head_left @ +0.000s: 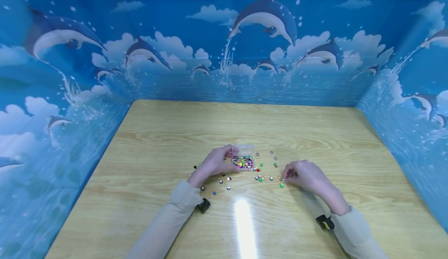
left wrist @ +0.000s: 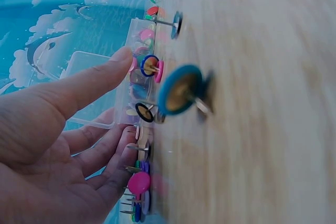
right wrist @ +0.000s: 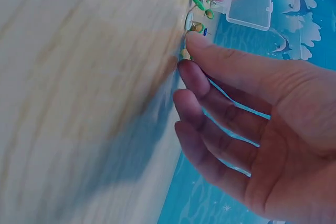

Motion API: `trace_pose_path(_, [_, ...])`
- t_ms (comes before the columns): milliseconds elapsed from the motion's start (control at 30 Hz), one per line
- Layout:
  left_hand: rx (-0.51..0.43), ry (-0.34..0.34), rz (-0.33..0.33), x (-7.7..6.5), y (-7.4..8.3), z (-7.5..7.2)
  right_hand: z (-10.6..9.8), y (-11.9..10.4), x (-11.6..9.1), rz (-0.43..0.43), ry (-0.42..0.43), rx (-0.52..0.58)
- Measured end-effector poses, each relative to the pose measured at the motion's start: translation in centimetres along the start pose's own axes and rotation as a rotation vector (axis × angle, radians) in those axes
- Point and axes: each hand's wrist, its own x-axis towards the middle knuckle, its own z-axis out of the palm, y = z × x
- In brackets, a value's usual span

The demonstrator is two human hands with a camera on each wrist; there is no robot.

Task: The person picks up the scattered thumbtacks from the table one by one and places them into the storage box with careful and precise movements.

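Note:
A small clear plastic box (head_left: 242, 168) full of colourful thumbtacks (head_left: 242, 161) stands mid-table, its hinged lid (head_left: 243, 149) tipped back. My left hand (head_left: 218, 161) grips the box from its left, thumb along the near side and fingers round the far corner. To the right, my right hand (head_left: 306, 175) reaches down to the table. Its thumb and index fingertip pinch a yellowish thumbtack (right wrist: 185, 53) close over the wood, and the other fingers curl loosely. Beside those fingertips lie green thumbtacks (head_left: 281, 186) and silver ones.
Loose thumbtacks are scattered on both sides of the box, such as a blue one (head_left: 214, 193) and a red one (head_left: 258, 170). Some stand point up near the left hand, including a teal one (left wrist: 180, 90). Dolphin-print walls (head_left: 224, 84) border the wooden table (head_left: 168, 126).

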Motion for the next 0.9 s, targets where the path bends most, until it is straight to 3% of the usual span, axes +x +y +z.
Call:
trace_pose_path(367, [0.010, -0.004, 0.004, 0.0, 0.1, -0.1, 0.4, -0.8, 1.1, -0.051, 0.144, 0.014])
trace_pose_path(900, [0.012, -0.004, -0.004, 0.1, -0.1, -0.1, 1.5, -3.7, 4.2, -0.065, 0.189, 0.077])
